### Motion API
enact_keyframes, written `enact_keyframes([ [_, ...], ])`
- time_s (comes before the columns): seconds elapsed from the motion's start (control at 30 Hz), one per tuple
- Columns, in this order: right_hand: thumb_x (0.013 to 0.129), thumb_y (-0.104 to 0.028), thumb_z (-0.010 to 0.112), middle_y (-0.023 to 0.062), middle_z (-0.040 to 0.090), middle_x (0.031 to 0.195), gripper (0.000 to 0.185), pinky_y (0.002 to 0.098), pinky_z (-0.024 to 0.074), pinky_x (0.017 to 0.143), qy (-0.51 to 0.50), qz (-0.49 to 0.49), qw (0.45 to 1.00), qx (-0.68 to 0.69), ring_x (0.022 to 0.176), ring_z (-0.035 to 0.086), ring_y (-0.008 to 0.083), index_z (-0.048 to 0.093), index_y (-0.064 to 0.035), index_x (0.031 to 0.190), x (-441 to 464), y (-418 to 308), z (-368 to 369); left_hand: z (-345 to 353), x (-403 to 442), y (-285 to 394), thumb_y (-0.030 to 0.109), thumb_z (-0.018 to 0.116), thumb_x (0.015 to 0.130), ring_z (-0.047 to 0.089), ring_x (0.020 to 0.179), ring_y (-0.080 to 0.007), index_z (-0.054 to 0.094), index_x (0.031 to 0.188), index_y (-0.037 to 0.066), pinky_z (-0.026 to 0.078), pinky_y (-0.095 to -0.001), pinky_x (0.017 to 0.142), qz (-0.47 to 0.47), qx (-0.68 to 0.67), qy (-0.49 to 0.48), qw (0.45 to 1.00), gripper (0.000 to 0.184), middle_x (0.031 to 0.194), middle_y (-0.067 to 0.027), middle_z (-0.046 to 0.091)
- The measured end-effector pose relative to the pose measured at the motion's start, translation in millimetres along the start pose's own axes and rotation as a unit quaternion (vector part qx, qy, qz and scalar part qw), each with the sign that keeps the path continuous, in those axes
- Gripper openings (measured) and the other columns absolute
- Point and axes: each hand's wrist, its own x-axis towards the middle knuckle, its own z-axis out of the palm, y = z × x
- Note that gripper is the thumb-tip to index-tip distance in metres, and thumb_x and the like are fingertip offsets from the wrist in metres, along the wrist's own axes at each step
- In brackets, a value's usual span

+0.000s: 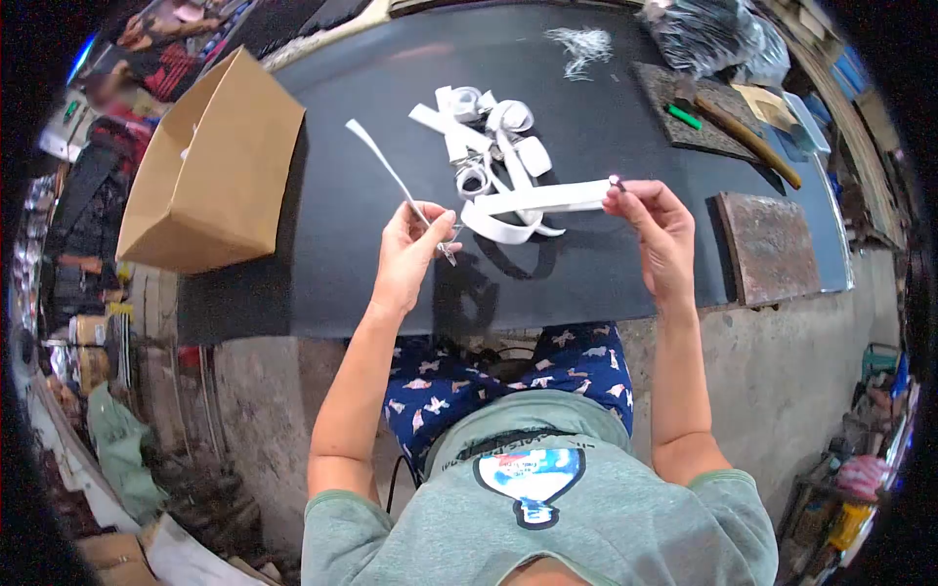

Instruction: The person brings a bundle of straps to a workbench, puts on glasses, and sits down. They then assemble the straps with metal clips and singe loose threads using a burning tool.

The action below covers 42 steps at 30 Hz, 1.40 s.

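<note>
My left hand (408,252) pinches a thin white belt (376,154) that sticks up toward the upper left, seen nearly edge-on. A small shiny metal part, which looks like a buckle (447,252), pokes out below its fingers. My right hand (660,232) is closed on the end of another white belt (557,198), with a small dark piece at the fingertips. That belt stretches leftward and curls back on itself near the table. Just beyond both hands lies a pile of rolled white belts (510,117).
An open cardboard box (239,161) stands at the left of the dark table (371,59). On the right are a hammer (747,142) on a dark slab (674,117), a green marker (685,116), a rusty metal plate (770,246) and plastic bags (703,39). White threads (583,49) lie at the back.
</note>
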Motion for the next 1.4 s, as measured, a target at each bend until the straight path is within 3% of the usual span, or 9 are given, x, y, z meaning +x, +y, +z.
enact_keyframes([
  [0.2, 0.087, -0.002, 0.07, 0.0084, 0.068, 0.1, 0.004, 0.0217, 0.05, 0.076, -0.137, 0.012, 0.99, 0.018, 0.087, 0.062, 0.0081, 0.066, -0.0004, 0.088, -4.0, 14.0, 99.3, -24.6, -20.4, -40.3, 0.013, 0.065, 0.093, 0.063, 0.087, -0.0132, 0.056, 0.117, -0.002, 0.059, -0.0318, 0.078, -0.013, -0.048, 0.06, 0.997, 0.03, 0.098, -0.0066, 0.062],
  [0.3, 0.089, -0.001, 0.066, 0.011, 0.065, 0.105, 0.005, 0.0255, 0.0521, 0.084, -0.195, 0.082, 0.977, 0.003, 0.092, 0.065, 0.013, 0.062, 0.0009, 0.087, -9.5, 46.5, 121.5, -28.0, -23.3, -48.4, 0.013, 0.066, 0.093, 0.064, 0.088, -0.0133, 0.056, 0.117, -0.002, 0.059, -0.0317, 0.078, -0.003, -0.025, 0.084, 0.996, 0.03, 0.099, -0.0065, 0.063],
  [0.4, 0.089, -0.001, 0.065, 0.0108, 0.065, 0.106, 0.007, 0.0242, 0.0511, 0.083, -0.23, 0.097, 0.967, -0.046, 0.089, 0.061, 0.0091, 0.06, 0.001, 0.084, -8.0, 79.9, 125.0, -32.7, -29.4, -51.4, 0.008, 0.064, 0.091, 0.064, 0.083, -0.0115, 0.058, 0.113, -0.003, 0.059, -0.0291, 0.072, 0.022, 0.015, 0.125, 0.992, 0.025, 0.095, -0.0064, 0.065],
  [0.53, 0.087, -0.003, 0.067, 0.0107, 0.065, 0.106, 0.009, 0.0258, 0.0515, 0.081, -0.253, 0.101, 0.954, -0.126, 0.09, 0.062, 0.0095, 0.06, 0.0011, 0.083, -6.8, 97.3, 122.0, -39.7, -39.8, -47.7, 0.006, 0.062, 0.09, 0.066, 0.081, -0.0123, 0.059, 0.109, -0.003, 0.059, -0.0276, 0.065, 0.016, 0.023, 0.143, 0.989, 0.021, 0.092, -0.007, 0.067],
  [0.8, 0.084, -0.001, 0.068, 0.0104, 0.063, 0.104, 0.009, 0.0239, 0.0512, 0.075, -0.276, 0.093, 0.945, -0.149, 0.083, 0.061, 0.0091, 0.06, 0.0026, 0.081, -2.4, 107.4, 118.3, -41.6, -44.9, -54.6, 0.004, 0.058, 0.093, 0.065, 0.084, -0.0126, 0.054, 0.114, -0.003, 0.058, -0.0259, 0.061, 0.028, 0.02, 0.128, 0.991, 0.023, 0.096, -0.0084, 0.067],
  [0.93, 0.08, 0.001, 0.07, 0.0097, 0.06, 0.099, 0.01, 0.022, 0.0504, 0.073, -0.293, 0.06, 0.935, -0.192, 0.08, 0.061, 0.009, 0.061, 0.0039, 0.077, 0.4, 107.0, 119.7, -41.4, -45.9, -55.0, 0.006, 0.059, 0.094, 0.065, 0.084, -0.0122, 0.054, 0.114, -0.003, 0.058, -0.0255, 0.061, 0.03, 0.018, 0.128, 0.991, 0.023, 0.096, -0.0079, 0.066],
  [1.03, 0.074, -0.005, 0.073, 0.0109, 0.063, 0.095, 0.015, 0.0265, 0.0505, 0.067, -0.277, 0.021, 0.934, -0.224, 0.075, 0.061, 0.0151, 0.061, 0.0023, 0.073, 1.0, 111.6, 120.7, -40.4, -46.5, -54.7, 0.006, 0.059, 0.094, 0.065, 0.084, -0.0122, 0.054, 0.114, -0.002, 0.058, -0.0255, 0.061, 0.032, 0.018, 0.128, 0.991, 0.022, 0.096, -0.0077, 0.066],
  [1.4, 0.072, -0.007, 0.074, 0.0109, 0.063, 0.094, 0.015, 0.0289, 0.0506, 0.069, -0.28, -0.036, 0.919, -0.276, 0.076, 0.061, 0.0185, 0.063, 0.0016, 0.074, -1.5, 107.3, 122.9, -42.0, -47.4, -54.7, 0.007, 0.059, 0.094, 0.065, 0.086, -0.0129, 0.053, 0.116, -0.002, 0.058, -0.0257, 0.063, 0.042, 0.006, 0.12, 0.992, 0.024, 0.096, -0.0089, 0.065],
])
